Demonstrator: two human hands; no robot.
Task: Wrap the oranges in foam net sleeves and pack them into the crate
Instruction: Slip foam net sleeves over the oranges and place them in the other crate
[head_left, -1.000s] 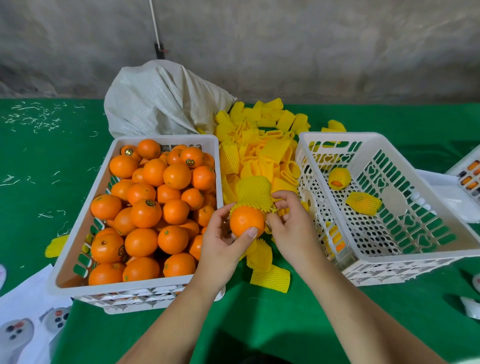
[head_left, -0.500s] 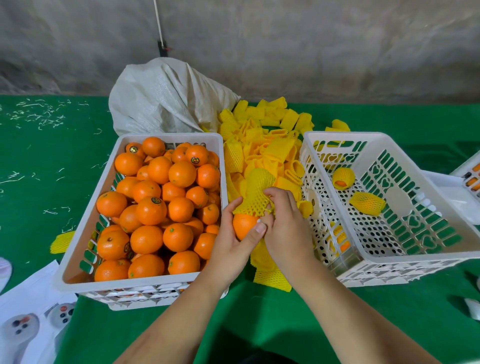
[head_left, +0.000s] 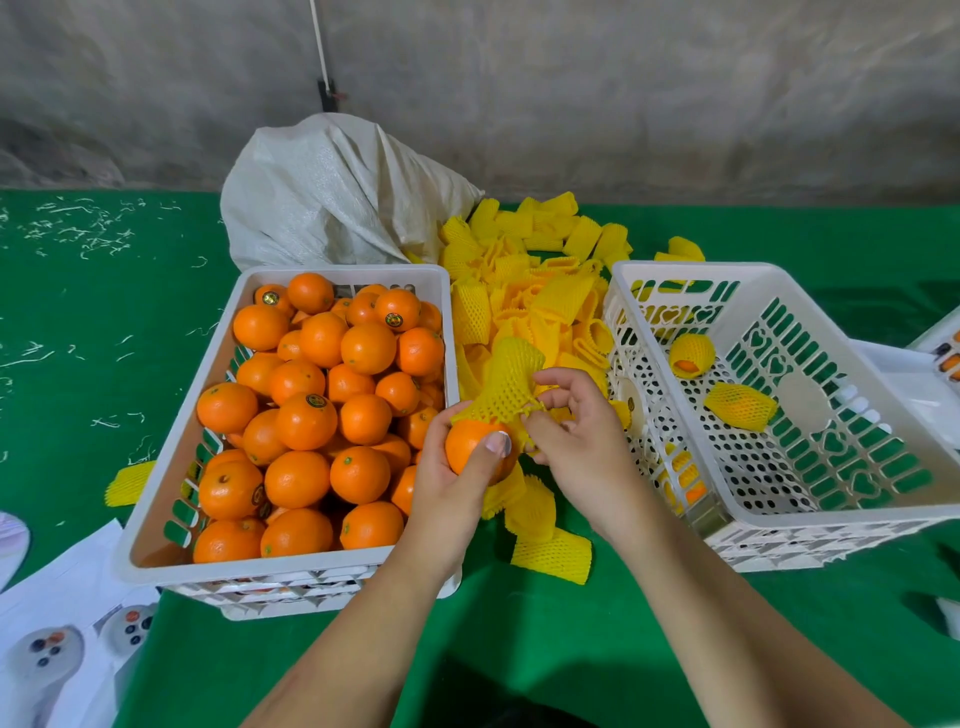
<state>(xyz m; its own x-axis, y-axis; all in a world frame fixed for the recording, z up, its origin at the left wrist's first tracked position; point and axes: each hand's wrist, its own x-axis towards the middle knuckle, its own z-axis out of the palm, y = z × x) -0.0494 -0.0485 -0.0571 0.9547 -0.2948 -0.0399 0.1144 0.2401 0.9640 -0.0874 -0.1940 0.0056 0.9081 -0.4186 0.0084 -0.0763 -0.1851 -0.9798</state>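
My left hand (head_left: 457, 483) grips an orange (head_left: 467, 447) between the two crates, thumb across its front. A yellow foam net sleeve (head_left: 506, 387) sits over the orange's top and stands up from it. My right hand (head_left: 576, 441) pinches the sleeve's lower edge on the right side. The left white crate (head_left: 176, 467) is full of bare oranges (head_left: 311, 415). The right white crate (head_left: 831, 519) holds two wrapped oranges (head_left: 691, 356) (head_left: 740, 405) near its far left side.
A pile of loose yellow sleeves (head_left: 540, 291) lies between the crates, more by my wrists (head_left: 550, 556). A white woven sack (head_left: 337, 197) lies behind the left crate. Papers (head_left: 57, 623) cover the near left corner. Another crate's edge (head_left: 940, 343) shows at far right. Green cloth covers the table.
The sleeve's mouth has come down onto the orange's top. My right hand has shifted from covering the sleeve to pinching its edge at the right. Both hands sit slightly lower.
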